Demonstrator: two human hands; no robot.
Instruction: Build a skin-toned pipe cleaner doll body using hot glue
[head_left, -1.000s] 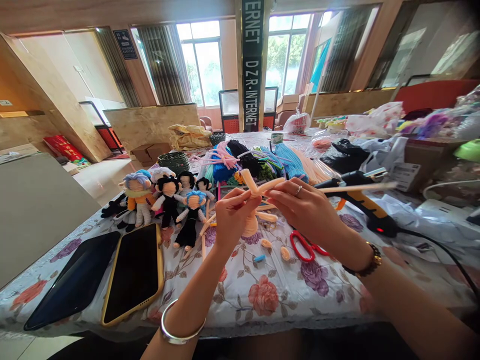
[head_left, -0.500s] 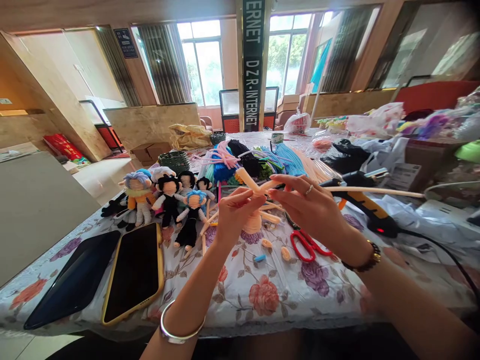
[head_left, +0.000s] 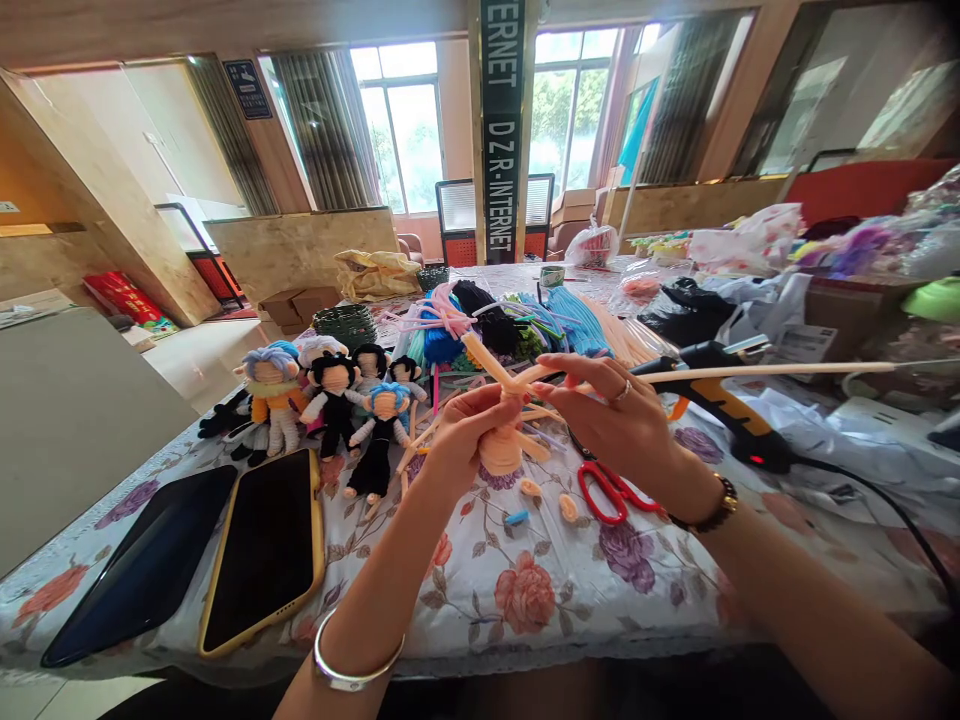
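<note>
My left hand (head_left: 472, 425) is closed in a pinch around a peach pipe-cleaner doll body (head_left: 501, 452), its rounded head hanging down and limb-like rolls sticking out. My right hand (head_left: 622, 405), wearing a ring, pinches a peach pipe cleaner (head_left: 787, 371) at the body; its long tail runs out to the right. The fingers hide where the strand meets the body. Below the right hand lie scissors with red handles (head_left: 602, 492). Small peach coils (head_left: 569, 508) and a blue bit (head_left: 517, 518) rest on the cloth nearby.
Finished pipe-cleaner dolls (head_left: 337, 390) stand at left, behind a yellow-cased phone (head_left: 262, 550) and a dark tablet-like slab (head_left: 142, 560). Coloured pipe cleaners (head_left: 574, 325) are heaped behind my hands. A glue gun (head_left: 731, 410) with a lit red light and cord lies right.
The pipe cleaner's tail has swung and now reaches further right and slightly higher. My hands stay together at the doll body, with the view shifted a little.
</note>
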